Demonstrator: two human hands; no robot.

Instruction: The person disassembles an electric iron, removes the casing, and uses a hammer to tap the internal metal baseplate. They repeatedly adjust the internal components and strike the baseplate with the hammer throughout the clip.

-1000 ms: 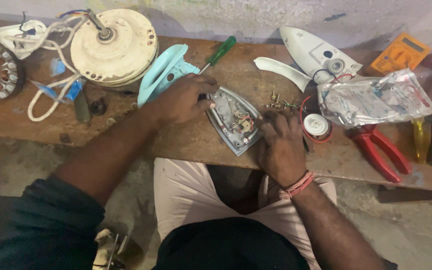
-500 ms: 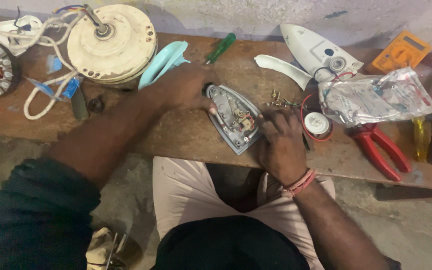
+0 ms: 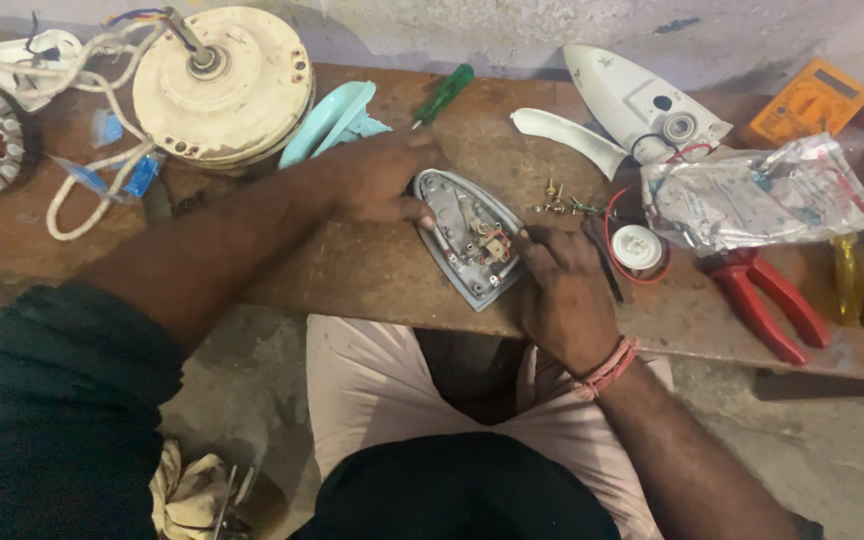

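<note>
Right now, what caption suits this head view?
Left hand steadies an opened iron soleplate while the right hand works on its wiring.

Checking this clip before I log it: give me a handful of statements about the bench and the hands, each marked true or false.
1. The left hand rests on the upper edge of the opened iron base. True.
2. The right hand grips the red pliers. False: the pliers lie untouched on the wooden bench, to the right of that hand, which is at the iron base.
3. A green-handled screwdriver lies behind the iron base. True.
4. The round cream fan motor sits at the bench's right end. False: it sits toward the left.
5. Small loose screws lie beside the iron base. True.
</note>
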